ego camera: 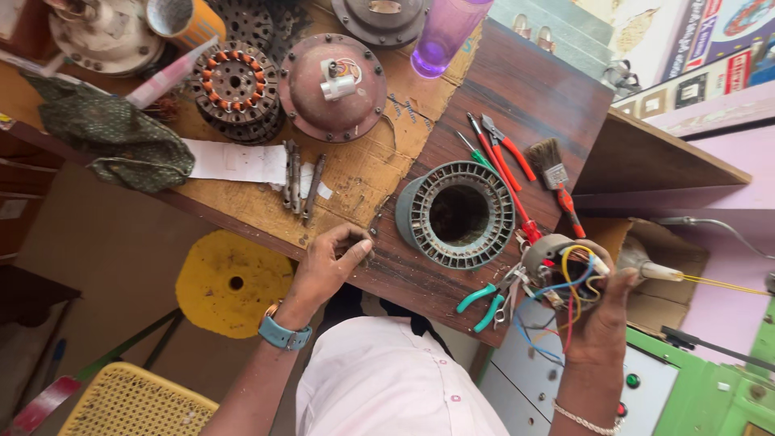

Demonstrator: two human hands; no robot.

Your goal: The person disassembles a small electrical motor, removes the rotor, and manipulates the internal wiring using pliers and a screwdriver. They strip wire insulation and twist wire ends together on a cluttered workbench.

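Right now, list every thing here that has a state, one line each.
left hand: fingers curled, pinching a small dark part at the table edge
right hand: gripping the wired motor part
wired motor part: held up, coloured wires hanging loose
stator ring: lying flat, centre empty
round motor cover: lying flat, removed
green-handled pliers: lying open
purple cup: upright
brush: lying flat

We had the ring-shaped stator core (458,215) near the middle of the workbench (533,89). Right of it lay the pliers (507,149) and the brush (555,173). Behind it, farther up the bench, sat the round motor cover (333,87), with the wound stator (236,85) to its left. Our left hand (333,262) rested at the bench's near edge, left of the core. Our right hand (597,311) held the wired motor part (561,270) off the bench's right corner.
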